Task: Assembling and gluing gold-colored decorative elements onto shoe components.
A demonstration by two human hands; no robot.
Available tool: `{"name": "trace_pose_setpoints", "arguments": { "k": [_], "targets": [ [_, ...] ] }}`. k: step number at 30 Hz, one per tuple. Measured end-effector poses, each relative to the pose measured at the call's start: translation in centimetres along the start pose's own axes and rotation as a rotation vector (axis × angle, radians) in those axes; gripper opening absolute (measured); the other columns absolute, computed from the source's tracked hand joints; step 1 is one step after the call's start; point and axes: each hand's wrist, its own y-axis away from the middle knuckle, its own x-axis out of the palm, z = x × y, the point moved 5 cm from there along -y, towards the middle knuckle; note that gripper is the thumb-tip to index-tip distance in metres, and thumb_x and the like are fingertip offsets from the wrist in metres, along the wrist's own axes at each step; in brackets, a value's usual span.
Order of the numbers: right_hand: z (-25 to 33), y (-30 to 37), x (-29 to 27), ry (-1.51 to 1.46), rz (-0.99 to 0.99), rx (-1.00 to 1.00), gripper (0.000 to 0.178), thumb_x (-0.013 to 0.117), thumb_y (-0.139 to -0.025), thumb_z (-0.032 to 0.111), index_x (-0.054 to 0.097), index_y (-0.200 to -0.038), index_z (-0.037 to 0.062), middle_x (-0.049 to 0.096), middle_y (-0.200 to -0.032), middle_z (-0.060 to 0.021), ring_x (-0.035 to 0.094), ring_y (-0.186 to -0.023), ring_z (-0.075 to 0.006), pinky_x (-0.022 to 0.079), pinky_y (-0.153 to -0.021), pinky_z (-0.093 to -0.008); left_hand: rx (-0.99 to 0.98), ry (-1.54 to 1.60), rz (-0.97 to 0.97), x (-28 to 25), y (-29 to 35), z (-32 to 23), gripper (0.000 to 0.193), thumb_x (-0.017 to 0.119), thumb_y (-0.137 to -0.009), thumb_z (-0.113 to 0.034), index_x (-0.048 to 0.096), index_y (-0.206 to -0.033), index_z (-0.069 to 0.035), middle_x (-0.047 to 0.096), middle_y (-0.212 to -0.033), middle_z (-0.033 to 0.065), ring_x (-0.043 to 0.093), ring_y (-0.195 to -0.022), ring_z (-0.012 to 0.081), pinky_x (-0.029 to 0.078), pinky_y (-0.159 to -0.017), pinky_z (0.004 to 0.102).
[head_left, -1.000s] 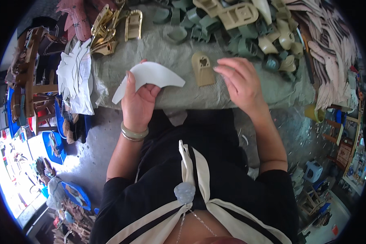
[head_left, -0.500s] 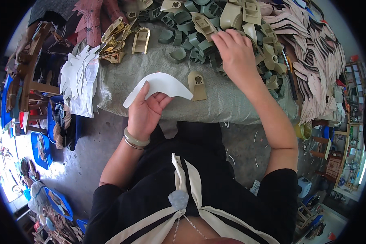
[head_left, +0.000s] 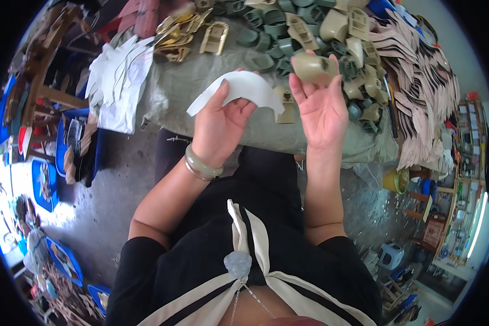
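Observation:
My left hand (head_left: 223,119) is closed on a white curved sheet piece (head_left: 239,84), the thumb on top and the fingers beneath. To its right, palm up, my right hand (head_left: 323,117) grips a beige shoe heel (head_left: 314,69), blurred by motion, between thumb and fingers. A flat-faced beige heel (head_left: 285,106) lies on the cloth-covered table between my two hands, partly behind the white piece. Beyond my right hand spreads a heap of green heels (head_left: 271,24) and beige heels (head_left: 334,24).
White cut pieces (head_left: 117,81) hang over the table's left edge. Gold heel parts (head_left: 182,32) lie at the back left. Stacked pale shoe pieces (head_left: 418,70) cover the right side. Blue bins (head_left: 44,185) stand on the floor at left, a yellow bucket (head_left: 396,180) at right.
My right hand has drawn back from the heap, turned palm up, and now holds a beige heel. My left hand has shifted right and slightly up with the white piece; the view has shifted too.

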Motion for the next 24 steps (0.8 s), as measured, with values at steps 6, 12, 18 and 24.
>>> {"name": "trace_pose_setpoints", "arguments": {
  "k": [6,12,18,24],
  "targets": [
    [-2.6,2.2,3.0,0.226,0.118,-0.027,0.053,0.061,-0.088,0.008,0.039,-0.136,0.0123,0.036,-0.144,-0.0174,0.044,-0.126,-0.0362,0.042,-0.099,-0.0516,0.04,0.035,0.046,1.2,1.8,-1.7,0.04,0.042,-0.099,-0.023,0.044,-0.129,0.002,0.053,-0.129,0.0174,0.054,-0.117,0.0255,0.04,-0.104,0.0383],
    [-4.3,4.4,4.3,0.41,0.143,-0.248,0.043,0.067,-0.082,0.003,0.049,-0.122,0.003,0.054,-0.12,-0.015,0.053,-0.113,-0.0279,0.043,-0.097,-0.0481,0.013,0.077,0.045,1.8,3.5,-2.7,0.042,0.04,-0.099,-0.023,0.042,-0.131,0.004,0.051,-0.131,0.0165,0.054,-0.117,0.0236,0.04,-0.104,0.0372],
    [-6.0,3.3,6.6,0.612,0.325,-0.412,0.026,0.063,-0.085,-0.003,0.052,-0.108,-0.0036,0.056,-0.114,-0.0191,0.058,-0.11,-0.0312,0.05,-0.093,-0.0388,0.02,0.101,0.0,1.1,4.5,-3.5,0.043,0.039,-0.1,-0.025,0.042,-0.131,0.004,0.052,-0.13,0.0156,0.053,-0.118,0.0238,0.039,-0.105,0.0375],
    [-7.4,3.9,7.4,0.743,0.378,-0.488,0.021,0.062,-0.087,0.003,0.053,-0.104,-0.0037,0.058,-0.111,-0.0201,0.059,-0.109,-0.0325,0.051,-0.092,-0.0386,0.011,0.167,-0.047,0.1,5.1,-4.1,0.039,0.04,-0.1,-0.024,0.046,-0.126,0.004,0.056,-0.124,0.0155,0.054,-0.115,0.0241,0.039,-0.105,0.0378]
  ]
}}
